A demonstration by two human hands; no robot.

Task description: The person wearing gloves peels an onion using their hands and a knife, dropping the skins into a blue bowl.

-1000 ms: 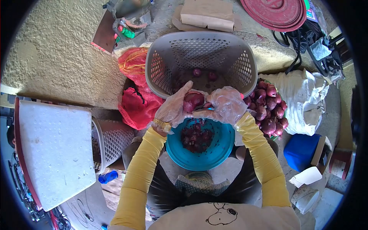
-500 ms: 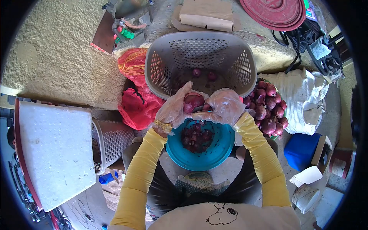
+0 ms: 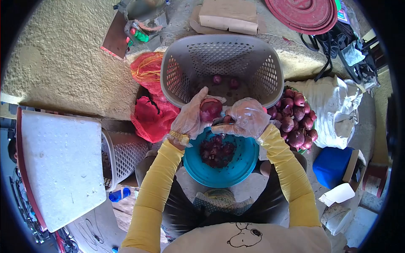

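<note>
In the head view, my left hand [image 3: 190, 114], in a clear plastic glove, is closed round a red onion [image 3: 211, 109]. My right hand [image 3: 244, 117], gloved the same way, is closed just to the right of it. A short dark blade, apparently a small knife [image 3: 218, 121], juts from its fingers toward the onion; the handle is hidden. Both hands are over the far rim of a teal basin [image 3: 197, 170], where dark red onion skins [image 3: 217, 152] lie. Beyond them stands a grey perforated basket [image 3: 221, 52] with a few onions on its bottom.
A heap of red onions [image 3: 296, 114] lies at the right, beside a white sack [image 3: 337, 109]. Red net bags [image 3: 154, 116] lie to the left, near another perforated basket [image 3: 126, 156] and a white foam box [image 3: 63, 168]. A blue container [image 3: 332, 167] stands at lower right.
My left hand has turned the onion a little, so more of its round side shows. The right hand has drawn slightly away from it. Both hands stay over the basin.
</note>
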